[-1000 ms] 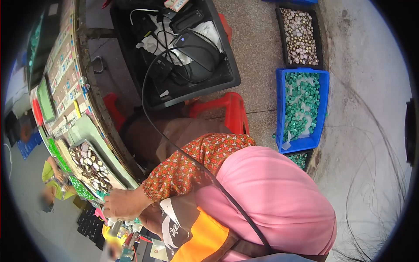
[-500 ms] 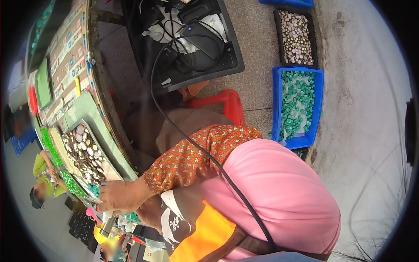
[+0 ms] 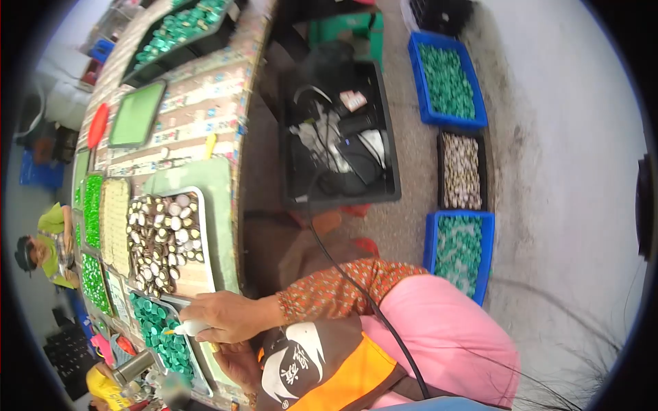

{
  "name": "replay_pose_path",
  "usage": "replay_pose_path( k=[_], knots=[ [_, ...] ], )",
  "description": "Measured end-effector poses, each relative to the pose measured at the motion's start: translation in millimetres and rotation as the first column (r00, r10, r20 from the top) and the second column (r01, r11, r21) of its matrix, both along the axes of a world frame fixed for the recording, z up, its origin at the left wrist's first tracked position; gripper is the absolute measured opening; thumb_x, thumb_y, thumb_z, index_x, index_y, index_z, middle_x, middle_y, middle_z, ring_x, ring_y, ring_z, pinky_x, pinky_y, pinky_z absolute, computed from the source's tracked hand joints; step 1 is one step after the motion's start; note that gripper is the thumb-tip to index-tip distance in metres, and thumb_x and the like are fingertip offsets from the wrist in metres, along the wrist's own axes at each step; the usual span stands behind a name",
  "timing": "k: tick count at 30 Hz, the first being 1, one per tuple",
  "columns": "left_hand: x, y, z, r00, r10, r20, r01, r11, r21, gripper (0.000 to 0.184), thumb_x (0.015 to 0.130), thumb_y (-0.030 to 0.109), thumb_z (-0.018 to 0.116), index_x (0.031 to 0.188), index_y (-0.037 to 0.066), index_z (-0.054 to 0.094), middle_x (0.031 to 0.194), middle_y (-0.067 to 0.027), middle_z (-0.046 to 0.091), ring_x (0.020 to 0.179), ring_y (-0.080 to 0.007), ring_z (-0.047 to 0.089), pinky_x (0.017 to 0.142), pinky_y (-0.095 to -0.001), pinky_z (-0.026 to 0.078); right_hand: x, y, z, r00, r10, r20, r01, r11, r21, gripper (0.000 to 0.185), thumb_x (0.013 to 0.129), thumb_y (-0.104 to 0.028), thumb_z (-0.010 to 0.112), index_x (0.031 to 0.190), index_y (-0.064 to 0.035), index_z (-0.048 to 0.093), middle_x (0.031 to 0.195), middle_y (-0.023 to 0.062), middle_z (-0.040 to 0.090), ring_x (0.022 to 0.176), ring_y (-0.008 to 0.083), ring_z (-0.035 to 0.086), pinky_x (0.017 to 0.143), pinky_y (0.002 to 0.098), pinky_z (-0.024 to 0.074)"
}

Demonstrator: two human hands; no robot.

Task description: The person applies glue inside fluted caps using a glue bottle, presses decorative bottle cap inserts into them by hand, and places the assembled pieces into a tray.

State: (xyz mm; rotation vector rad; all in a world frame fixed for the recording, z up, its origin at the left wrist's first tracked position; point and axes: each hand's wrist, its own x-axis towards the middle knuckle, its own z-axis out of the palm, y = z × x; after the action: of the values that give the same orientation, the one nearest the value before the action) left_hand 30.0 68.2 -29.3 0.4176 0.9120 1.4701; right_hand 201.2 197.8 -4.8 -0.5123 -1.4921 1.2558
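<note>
My right hand (image 3: 226, 316) is closed around a white squeeze bottle (image 3: 193, 328) with a thin orange nozzle. The nozzle points over a tray of loose teal pieces (image 3: 152, 315). My left hand (image 3: 240, 364) is lower in the view, partly hidden behind the right one. Its fingers are bent together near a small pale spot; what they hold is too small to name. Just above the teal pieces lies a white-rimmed tray (image 3: 209, 264) holding many dark-and-cream round pieces (image 3: 161, 233).
Trays of bright green pieces (image 3: 93, 205) and a cream sheet (image 3: 116, 226) lie further across the table. A metal cylinder (image 3: 133, 368) stands near the teal tray. On the floor are a black crate (image 3: 391, 157) with cables and blue bins (image 3: 484, 253). Other people (image 3: 51, 240) sit opposite.
The view has swung, so more of the tabletop and floor bins shows. My right hand still holds the bottle, whose orange nozzle is now visible over the teal pieces.
</note>
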Motion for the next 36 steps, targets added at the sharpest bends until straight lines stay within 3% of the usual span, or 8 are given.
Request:
replay_pose_path(
  k=[3,5,10,19,23,32,33,36],
  knots=[
    [6,2,4,0.999,0.023,-0.025,-0.023,1.000,0.020,0.054,0.105,0.034,0.048,0.146,-0.001,0.042,0.142,-0.0159,0.055,0.131,-0.0273,0.055,0.105,-0.0433,0.051,1,-2,-2,0.998,0.040,0.050,-0.041,0.999,0.018,0.038,0.088,-0.017,0.071,0.119,-0.0067,0.051,0.095,0.0164,0.063,0.087,0.0367,0.065,0.075,0.0456,0.0513],
    [4,0,7,0.999,0.038,-0.032,-0.038,0.999,0.020,0.054,0.105,0.035,0.049,0.145,0.000,0.044,0.141,-0.0153,0.056,0.129,-0.0266,0.057,0.101,-0.0420,0.054,8,-3,4,0.981,0.155,0.117,-0.144,0.985,-0.093,0.045,0.088,-0.014,0.071,0.126,-0.0087,0.048,0.100,0.0147,0.064,0.088,0.0320,0.067,0.070,0.0407,0.0532],
    [-9,-12,8,0.995,0.097,-0.022,-0.097,0.995,0.017,0.056,0.103,0.038,0.051,0.146,0.002,0.044,0.127,-0.0113,0.061,0.110,-0.0212,0.063,0.089,-0.0385,0.059,8,-6,11,0.987,0.144,0.071,-0.142,0.989,-0.031,0.041,0.089,-0.013,0.072,0.123,-0.0068,0.050,0.100,0.0120,0.065,0.083,0.0248,0.066,0.069,0.0368,0.0520],
    [-13,-34,26,0.971,0.223,-0.088,-0.222,0.975,0.027,0.064,0.100,0.028,0.060,0.152,0.001,0.034,0.128,-0.0128,0.057,0.105,-0.0215,0.063,0.087,-0.0366,0.062,0,-16,20,0.951,0.278,0.137,-0.262,0.958,-0.119,0.031,0.091,-0.015,0.072,0.117,-0.0054,0.057,0.096,0.0063,0.062,0.079,0.0115,0.060,0.069,0.0283,0.0473],
    [-19,-38,27,0.964,0.262,-0.042,-0.261,0.965,0.012,0.066,0.098,0.028,0.062,0.153,0.004,0.034,0.128,-0.0126,0.057,0.102,-0.0206,0.065,0.085,-0.0363,0.062,-14,-17,23,0.961,0.251,0.116,-0.248,0.968,-0.038,0.031,0.092,-0.016,0.071,0.116,-0.0064,0.055,0.091,0.0069,0.060,0.076,0.0123,0.057,0.067,0.0294,0.0453],
    [-28,-46,29,0.958,0.283,-0.040,-0.285,0.956,-0.069,0.065,0.096,0.030,0.067,0.149,0.007,0.039,0.122,-0.0091,0.060,0.097,-0.0181,0.066,0.082,-0.0335,0.062,-34,-12,19,0.902,0.386,0.195,-0.366,0.921,-0.131,0.038,0.088,-0.013,0.077,0.120,-0.0068,0.059,0.110,0.0061,0.061,0.100,0.0151,0.062,0.085,0.0303,0.0494],
    [-28,-46,30,0.953,0.301,-0.024,-0.302,0.950,-0.077,0.061,0.096,0.028,0.068,0.147,0.007,0.042,0.121,-0.0100,0.061,0.096,-0.0189,0.066,0.082,-0.0344,0.062,-37,-11,23,0.916,0.356,0.186,-0.350,0.934,-0.069,0.034,0.090,-0.012,0.076,0.118,-0.0064,0.058,0.102,0.0028,0.061,0.093,0.0101,0.058,0.079,0.0278,0.0469],
    [-30,-50,31,0.941,0.338,0.016,-0.336,0.940,-0.063,0.057,0.096,0.025,0.068,0.144,0.006,0.045,0.119,-0.0107,0.062,0.094,-0.0195,0.067,0.081,-0.0352,0.062,-41,-10,20,0.903,0.382,0.196,-0.375,0.924,-0.073,0.032,0.090,-0.012,0.076,0.117,-0.0067,0.060,0.103,0.0028,0.062,0.094,0.0102,0.058,0.079,0.0278,0.0470]
  ],
)
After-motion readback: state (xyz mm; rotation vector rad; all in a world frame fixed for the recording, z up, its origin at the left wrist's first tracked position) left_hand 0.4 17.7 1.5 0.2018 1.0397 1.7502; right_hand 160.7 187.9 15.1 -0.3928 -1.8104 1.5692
